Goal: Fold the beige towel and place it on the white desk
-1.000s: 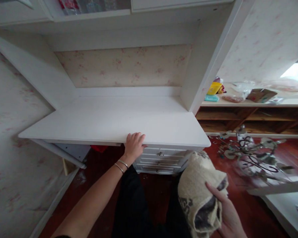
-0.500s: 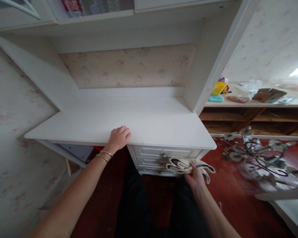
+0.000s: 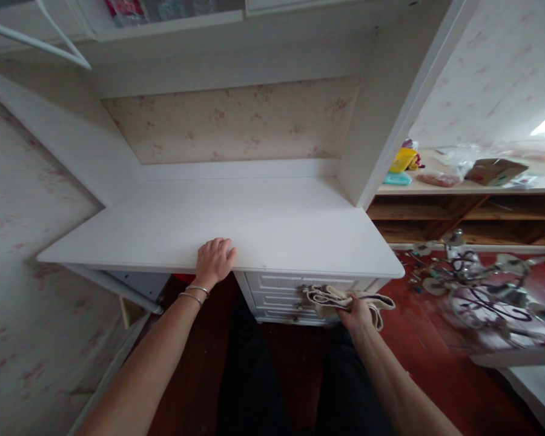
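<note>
My left hand point(image 3: 215, 260) rests on the front edge of the white desk point(image 3: 272, 221), palm down, fingers laid on the top and holding nothing. Two thin bangles circle that wrist. In my right hand point(image 3: 358, 315) is a folded cream cloth point(image 3: 329, 298) with dark stripes, gripped by its near side. The cloth hangs in front of the desk's drawers point(image 3: 277, 298), covering part of their fronts and knobs. Whether it touches them I cannot tell.
A hutch's side panel point(image 3: 395, 115) rises at the desk's right. Overhead, a white handle-like bar point(image 3: 40, 45) juts out at the left. A chandelier point(image 3: 490, 284) lies on the red floor at right. Beyond it stands a low shelf point(image 3: 436, 209), its top bearing bags and a box.
My left hand has slid slightly left and nearer to me along the desk edge. The cloth in my right hand has shifted a little. The view has tilted slightly.
</note>
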Demonstrator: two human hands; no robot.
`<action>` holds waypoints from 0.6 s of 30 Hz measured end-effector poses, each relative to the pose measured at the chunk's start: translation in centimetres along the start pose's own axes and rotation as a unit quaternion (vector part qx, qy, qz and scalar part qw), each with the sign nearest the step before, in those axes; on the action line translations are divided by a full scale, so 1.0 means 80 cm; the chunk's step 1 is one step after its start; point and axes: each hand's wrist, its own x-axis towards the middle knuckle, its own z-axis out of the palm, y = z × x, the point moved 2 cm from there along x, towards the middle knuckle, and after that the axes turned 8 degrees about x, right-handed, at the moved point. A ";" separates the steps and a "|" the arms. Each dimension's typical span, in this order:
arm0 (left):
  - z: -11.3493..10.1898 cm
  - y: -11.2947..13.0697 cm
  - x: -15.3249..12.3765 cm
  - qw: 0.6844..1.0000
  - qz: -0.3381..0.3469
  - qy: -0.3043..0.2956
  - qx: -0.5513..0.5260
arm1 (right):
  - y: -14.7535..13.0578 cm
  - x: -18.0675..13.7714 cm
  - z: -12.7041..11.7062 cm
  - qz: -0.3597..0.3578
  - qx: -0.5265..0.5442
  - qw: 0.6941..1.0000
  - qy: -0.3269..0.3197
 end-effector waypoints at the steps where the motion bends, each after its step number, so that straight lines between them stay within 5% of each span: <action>1: 0.000 0.000 0.000 1.000 -0.001 0.000 0.001 | -0.006 -0.004 0.003 0.006 0.002 1.000 0.003; 10: -0.005 0.007 -0.002 1.000 -0.013 -0.002 0.005 | -0.038 -0.083 0.053 0.058 0.023 0.997 -0.035; 18: -0.005 0.007 -0.003 1.000 -0.009 0.005 -0.005 | 0.038 -0.160 0.097 0.160 0.042 0.981 -0.099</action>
